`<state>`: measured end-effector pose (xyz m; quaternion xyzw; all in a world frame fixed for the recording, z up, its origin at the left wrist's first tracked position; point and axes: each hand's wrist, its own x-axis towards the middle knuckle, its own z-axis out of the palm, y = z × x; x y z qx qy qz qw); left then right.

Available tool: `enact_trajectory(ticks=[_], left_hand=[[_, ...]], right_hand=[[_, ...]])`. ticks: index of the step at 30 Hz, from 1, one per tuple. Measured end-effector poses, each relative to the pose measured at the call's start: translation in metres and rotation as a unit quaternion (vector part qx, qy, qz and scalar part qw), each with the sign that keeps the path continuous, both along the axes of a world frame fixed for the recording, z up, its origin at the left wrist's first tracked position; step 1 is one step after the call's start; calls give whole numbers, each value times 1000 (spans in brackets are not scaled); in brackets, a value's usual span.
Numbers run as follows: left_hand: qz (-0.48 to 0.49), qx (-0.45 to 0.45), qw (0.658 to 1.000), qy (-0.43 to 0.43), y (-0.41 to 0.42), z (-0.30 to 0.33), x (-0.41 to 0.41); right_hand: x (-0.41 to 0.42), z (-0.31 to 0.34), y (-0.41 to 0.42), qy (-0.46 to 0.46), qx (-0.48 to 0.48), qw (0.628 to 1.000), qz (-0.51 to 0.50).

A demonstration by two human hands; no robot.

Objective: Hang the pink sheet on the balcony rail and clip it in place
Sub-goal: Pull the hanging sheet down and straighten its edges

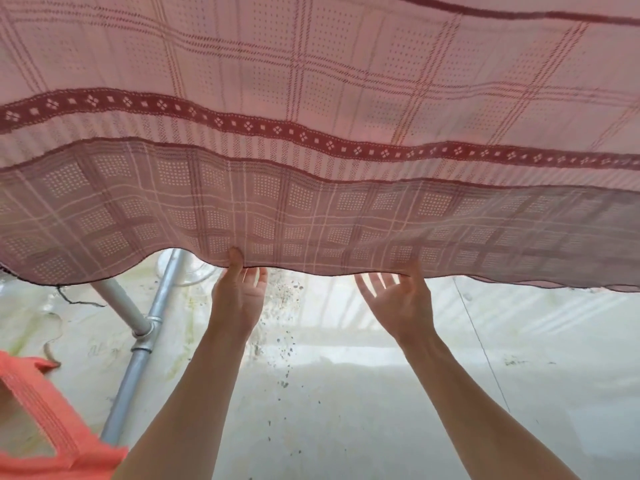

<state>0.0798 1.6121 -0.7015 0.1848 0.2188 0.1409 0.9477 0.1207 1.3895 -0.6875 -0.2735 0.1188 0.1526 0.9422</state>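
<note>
Both hands are up at the pink sheet (311, 133)! Left hand (239, 292) pinches its hem. Right hand (398, 299) touches it, fingers spread.

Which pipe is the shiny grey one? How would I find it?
Look under the big pink sheet, at its lower left edge. Two pipes cross there, left of the left hand. The grey pipe runs down to the orange cloth; the white pipe is shorter and paler.

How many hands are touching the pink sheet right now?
2. The left hand pinches the lower edge of the pink sheet near the middle; the right hand touches the same edge just to its right, fingers spread.
</note>
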Motion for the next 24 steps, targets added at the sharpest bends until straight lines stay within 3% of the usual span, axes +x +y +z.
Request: enact_trajectory(ticks=[7,14,20,24], left_hand=[[25,-28,999,0,-18,11,6],[-120,83,989,-14,-102,8,18],[-167,92,980,-47,-201,9,53],[-146,98,984,-19,-239,4,61]], right_hand=[[11,12,-62,24,7,994,-103],[31,15,-131,48,-3,990,-135],[47,4,-183,39,17,988,-147],[59,-1,-212,48,43,986,-153]])
